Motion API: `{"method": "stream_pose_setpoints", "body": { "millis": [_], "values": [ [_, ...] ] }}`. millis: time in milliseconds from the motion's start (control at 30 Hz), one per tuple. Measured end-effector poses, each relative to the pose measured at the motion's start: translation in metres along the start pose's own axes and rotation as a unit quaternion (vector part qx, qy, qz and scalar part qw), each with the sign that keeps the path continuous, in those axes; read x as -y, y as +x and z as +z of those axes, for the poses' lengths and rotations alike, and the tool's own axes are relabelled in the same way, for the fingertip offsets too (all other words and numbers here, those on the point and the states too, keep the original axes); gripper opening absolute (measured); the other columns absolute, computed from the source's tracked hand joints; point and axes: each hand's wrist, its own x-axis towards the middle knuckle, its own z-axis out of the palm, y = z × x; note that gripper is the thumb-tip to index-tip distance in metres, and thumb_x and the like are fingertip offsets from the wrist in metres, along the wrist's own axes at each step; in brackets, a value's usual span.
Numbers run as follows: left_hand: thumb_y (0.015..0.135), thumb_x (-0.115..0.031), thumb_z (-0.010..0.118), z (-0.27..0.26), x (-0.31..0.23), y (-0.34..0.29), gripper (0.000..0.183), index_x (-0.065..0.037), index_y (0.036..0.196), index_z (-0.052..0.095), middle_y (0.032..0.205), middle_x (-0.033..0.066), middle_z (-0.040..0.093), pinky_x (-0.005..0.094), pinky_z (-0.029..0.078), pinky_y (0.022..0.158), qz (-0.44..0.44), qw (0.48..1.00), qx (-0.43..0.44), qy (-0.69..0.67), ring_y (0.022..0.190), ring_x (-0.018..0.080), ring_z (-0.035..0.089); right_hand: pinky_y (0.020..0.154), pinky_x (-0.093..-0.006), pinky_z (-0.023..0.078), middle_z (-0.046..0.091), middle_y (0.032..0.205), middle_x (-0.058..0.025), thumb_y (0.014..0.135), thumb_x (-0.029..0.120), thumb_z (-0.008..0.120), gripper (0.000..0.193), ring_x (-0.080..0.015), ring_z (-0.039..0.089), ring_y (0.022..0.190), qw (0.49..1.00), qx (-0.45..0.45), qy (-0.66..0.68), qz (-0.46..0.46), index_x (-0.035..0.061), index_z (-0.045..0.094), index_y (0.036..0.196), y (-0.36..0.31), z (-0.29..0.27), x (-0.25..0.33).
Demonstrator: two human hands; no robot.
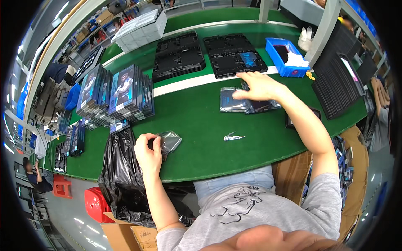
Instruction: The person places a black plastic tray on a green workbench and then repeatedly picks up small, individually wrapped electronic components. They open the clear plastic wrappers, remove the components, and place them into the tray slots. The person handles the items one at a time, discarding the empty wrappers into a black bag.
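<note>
My left hand [147, 155] is closed near the front edge of the green table, its curled thumb and fingers at a crumpled clear plastic bag [171, 141]. What may be inside the bag I cannot make out. Farther off on the right, my right hand [263, 87] is spread over a group of dark flat packs in clear wrap [233, 101]. Its thumb lies over the packs and its fingers reach toward a black moulded tray [228, 48]. Between my hands lies a small silvery tool [233, 137], perhaps snips.
Stacks of printed boxes [127, 90] stand at left, beside a black plastic bag [119, 167] hanging over the edge. More black trays [178, 54], a blue bin [289, 60] and a white stack [140, 31] are behind. Dark panels [335, 92] lean at right, above a carton [356, 167].
</note>
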Motion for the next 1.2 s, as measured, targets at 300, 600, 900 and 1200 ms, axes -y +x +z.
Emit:
{"method": "stream_pose_setpoints", "body": {
  "millis": [300, 600, 900, 1200],
  "values": [
    [0.09, 0.001, 0.06, -0.026, 0.008, -0.009, 0.014, -0.002, 0.101, 0.052, 0.089, 0.0057, 0.058, 0.0261, 0.047, 0.078, 0.008, 0.942, -0.267, -0.205, 0.082, 0.0134, 0.056, 0.092, -0.0426, 0.048, 0.065, 0.113, -0.0176, 0.084, 0.012, 0.055, 0.036, -0.033, 0.062, 0.106, 0.996, -0.057, 0.065, -0.026, 0.0087, 0.061, 0.119, -0.009, 0.013, 0.015],
    [0.096, -0.005, 0.051, -0.142, 0.068, -0.11, 0.021, 0.002, 0.115, 0.044, 0.106, 0.0158, 0.059, 0.0327, 0.049, 0.086, -0.062, 0.851, -0.52, 0.046, 0.095, 0.0227, 0.059, 0.086, -0.0397, 0.045, 0.058, 0.112, -0.011, 0.079, 0.011, 0.069, 0.033, -0.0307, 0.057, 0.104, 0.923, -0.315, 0.024, -0.219, 0.0069, 0.061, 0.11, -0.018, 0.023, 0.023],
    [0.084, -0.006, 0.062, -0.1, 0.117, -0.209, 0.047, 0.003, 0.128, 0.049, 0.118, 0.0209, 0.057, 0.0423, 0.043, 0.096, -0.252, 0.897, -0.255, 0.258, 0.107, 0.0367, 0.056, 0.077, -0.039, 0.049, 0.062, 0.095, -0.0113, 0.077, 0.018, 0.074, 0.036, -0.0298, 0.061, 0.09, 0.945, 0.161, 0.154, -0.24, 0.0016, 0.062, 0.106, -0.053, 0.014, 0.059],
    [0.077, -0.002, 0.071, -0.009, -0.076, -0.063, 0.033, -0.002, 0.11, 0.063, 0.097, 0.0107, 0.064, 0.0349, 0.05, 0.08, 0.081, 0.993, 0.02, -0.083, 0.089, 0.024, 0.062, 0.077, -0.04, 0.048, 0.06, 0.091, -0.012, 0.086, 0.013, 0.06, 0.011, -0.0304, 0.06, 0.088, 0.915, 0.113, 0.244, -0.301, 0.0028, 0.057, 0.089, -0.051, 0.05, 0.068]
  ]
}}
